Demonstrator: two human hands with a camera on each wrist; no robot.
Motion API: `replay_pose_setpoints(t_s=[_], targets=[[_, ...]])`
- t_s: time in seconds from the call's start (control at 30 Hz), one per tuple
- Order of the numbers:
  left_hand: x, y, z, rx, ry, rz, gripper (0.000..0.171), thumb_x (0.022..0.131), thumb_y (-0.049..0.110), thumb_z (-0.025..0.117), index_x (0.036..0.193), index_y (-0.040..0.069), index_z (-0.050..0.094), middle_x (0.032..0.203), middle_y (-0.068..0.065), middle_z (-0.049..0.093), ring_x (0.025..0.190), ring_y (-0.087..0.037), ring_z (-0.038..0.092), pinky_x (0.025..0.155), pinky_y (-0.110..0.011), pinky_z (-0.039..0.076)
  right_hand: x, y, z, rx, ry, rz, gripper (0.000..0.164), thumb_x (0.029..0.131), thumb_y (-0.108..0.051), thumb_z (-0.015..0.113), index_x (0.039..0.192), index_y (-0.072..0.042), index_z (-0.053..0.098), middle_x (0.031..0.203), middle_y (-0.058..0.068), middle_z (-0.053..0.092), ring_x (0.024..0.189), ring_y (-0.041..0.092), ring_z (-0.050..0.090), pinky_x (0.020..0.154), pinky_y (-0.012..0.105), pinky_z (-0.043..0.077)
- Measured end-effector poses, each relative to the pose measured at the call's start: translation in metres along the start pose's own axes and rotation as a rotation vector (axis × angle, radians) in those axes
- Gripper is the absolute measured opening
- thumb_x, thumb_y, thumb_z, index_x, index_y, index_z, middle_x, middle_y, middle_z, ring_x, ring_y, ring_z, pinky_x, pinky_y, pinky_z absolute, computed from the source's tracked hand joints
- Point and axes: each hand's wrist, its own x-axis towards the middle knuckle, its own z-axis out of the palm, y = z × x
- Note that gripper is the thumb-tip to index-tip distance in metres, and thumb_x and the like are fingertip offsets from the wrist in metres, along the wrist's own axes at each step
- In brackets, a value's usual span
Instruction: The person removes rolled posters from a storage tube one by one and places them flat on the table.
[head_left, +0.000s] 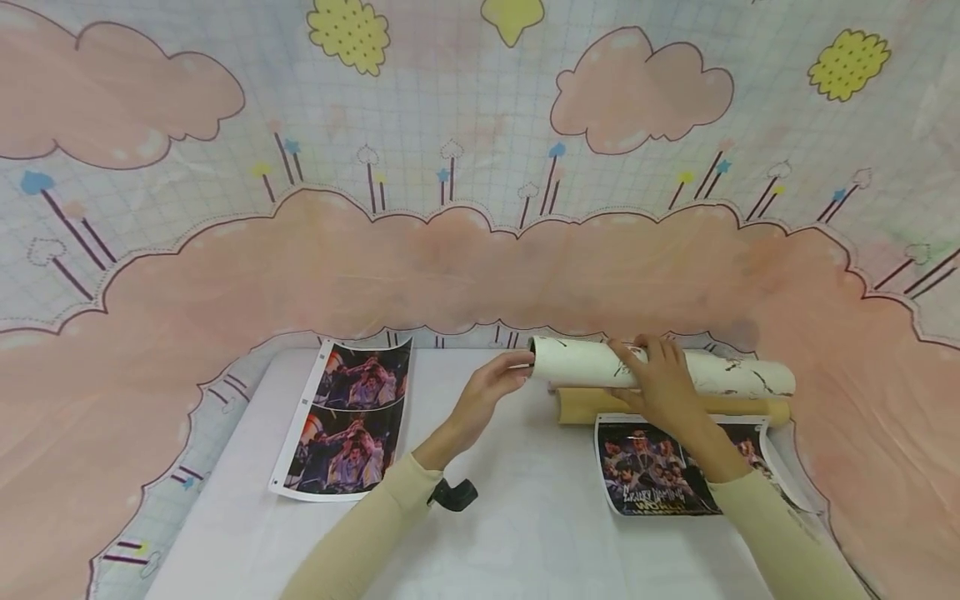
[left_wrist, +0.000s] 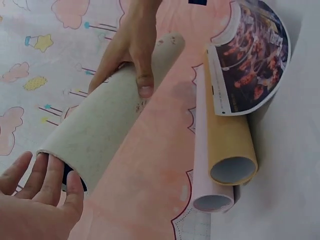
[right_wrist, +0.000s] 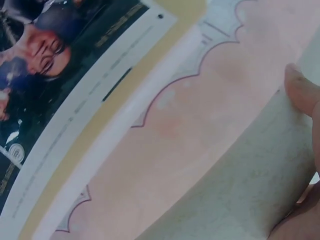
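A thick white roll (head_left: 738, 375) with dark, branch-like marks is held above the table's far right side. My right hand (head_left: 660, 383) grips it round the middle, thumb on one side and fingers over the other. At its left end my left hand (left_wrist: 42, 205) has fingertips inside the dark opening, the thumb near the lower rim. Below the white roll lie a tan roll (left_wrist: 232, 150) and a thinner pale pink roll (left_wrist: 201, 150), side by side. A glossy photo poster (head_left: 652, 475) with curling edges rests against the tan roll.
Another poster (head_left: 348, 425) with two stacked photos lies on the white table (head_left: 517, 533) at left. A small black object (head_left: 455, 495) shows beside my left sleeve. Patterned cloth (head_left: 450, 275) with pink clouds hangs round the table's back and sides.
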Motion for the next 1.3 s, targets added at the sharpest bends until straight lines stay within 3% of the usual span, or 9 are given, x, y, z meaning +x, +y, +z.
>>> replay_pose_setpoints(t_s=[0.27,0.6,0.8,1.03,1.3], targets=[[-0.025,0.002,-0.010,0.039,0.019,0.000,0.042,0.099,0.018,0.052,0.139,0.006,0.050,0.140,-0.014,0.056,0.131,-0.028,0.053,0.113,-0.043,0.039,-0.003,-0.019,-0.001,-0.014,-0.014,-0.037,0.082,0.072,-0.046,0.083,0.143,-0.026,0.047,0.123,0.020,0.052,0.112,0.038,0.051,0.098,0.060,0.038],[-0.046,-0.003,-0.018,0.033,0.040,-0.002,0.042,0.100,0.019,0.052,0.138,0.001,0.049,0.136,-0.021,0.057,0.117,-0.006,0.059,0.103,-0.021,0.045,-0.011,-0.040,-0.003,-0.067,-0.019,-0.072,0.082,0.074,-0.047,0.082,0.145,-0.028,0.046,0.124,0.018,0.055,0.114,0.041,0.051,0.095,0.060,0.040],[-0.058,-0.006,-0.023,0.051,0.117,0.015,0.036,0.099,0.016,0.053,0.131,-0.001,0.056,0.127,-0.023,0.062,0.110,-0.006,0.062,0.100,-0.021,0.047,-0.017,-0.059,0.001,-0.066,-0.052,-0.034,0.084,0.073,-0.047,0.083,0.146,-0.028,0.045,0.123,0.016,0.056,0.113,0.040,0.053,0.093,0.059,0.042],[-0.074,-0.013,-0.030,0.107,0.170,-0.050,0.032,0.099,0.014,0.053,0.128,0.001,0.058,0.124,-0.019,0.064,0.111,-0.010,0.062,0.101,-0.023,0.045,-0.029,-0.086,0.005,-0.034,-0.141,0.070,0.082,0.074,-0.049,0.082,0.145,-0.031,0.046,0.123,0.013,0.057,0.114,0.039,0.054,0.095,0.057,0.041],[-0.086,-0.024,-0.037,0.126,0.264,-0.111,0.028,0.098,0.009,0.054,0.123,0.001,0.061,0.116,-0.017,0.067,0.105,-0.009,0.063,0.095,-0.021,0.048,-0.034,-0.108,0.018,-0.010,-0.133,0.082,0.084,0.070,-0.047,0.085,0.144,-0.032,0.047,0.120,0.011,0.057,0.112,0.037,0.054,0.094,0.056,0.041]])
